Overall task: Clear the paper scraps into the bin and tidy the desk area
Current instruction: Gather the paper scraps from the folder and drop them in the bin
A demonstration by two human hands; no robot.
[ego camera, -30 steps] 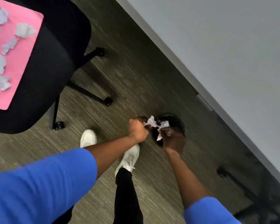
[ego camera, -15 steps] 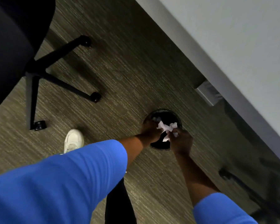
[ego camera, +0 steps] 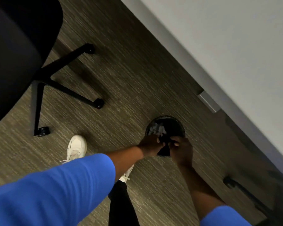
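Here both the left hand [ego camera: 151,145] and right hand [ego camera: 181,148] hover over the round black bin [ego camera: 173,123], fingers [ego camera: 158,141] curled loosely, empty; crumpled white paper scraps [ego camera: 157,128] lie inside, just beyond them.

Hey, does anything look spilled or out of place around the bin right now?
Nothing stands out. The paper scraps lie inside the black bin, none on the carpet around it. The left hand and right hand hover over its near rim.

near rim of bin [ego camera: 178,123] behind both hands, chair [ego camera: 20,46] cropped at left edge
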